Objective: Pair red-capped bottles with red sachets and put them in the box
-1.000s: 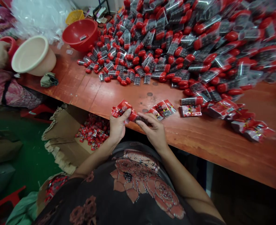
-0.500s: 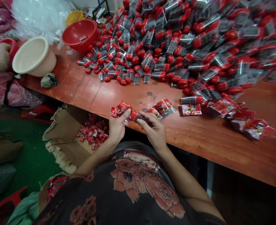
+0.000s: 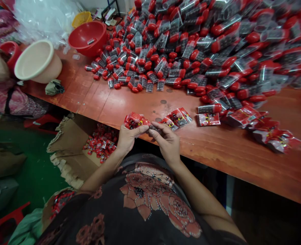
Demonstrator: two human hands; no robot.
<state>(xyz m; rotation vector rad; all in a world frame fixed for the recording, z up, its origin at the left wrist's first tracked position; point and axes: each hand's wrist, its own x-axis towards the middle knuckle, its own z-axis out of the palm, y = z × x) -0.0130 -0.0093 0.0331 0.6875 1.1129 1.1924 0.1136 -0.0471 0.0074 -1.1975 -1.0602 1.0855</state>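
Left hand and right hand grip a crinkled red foil packet, fingers closed on it

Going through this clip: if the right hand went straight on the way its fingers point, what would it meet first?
The right hand would probably meet the thumb of the left hand first, at the dark end of the red foil packet between them; depth is hard to judge.

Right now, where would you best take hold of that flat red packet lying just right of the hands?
Probably along its near long edge, pinched by the right hand coming from the person's side. The packet lies flat and thin, so a grab from straight above could slip, and a clear tube sits just beyond it, crowding the far side.
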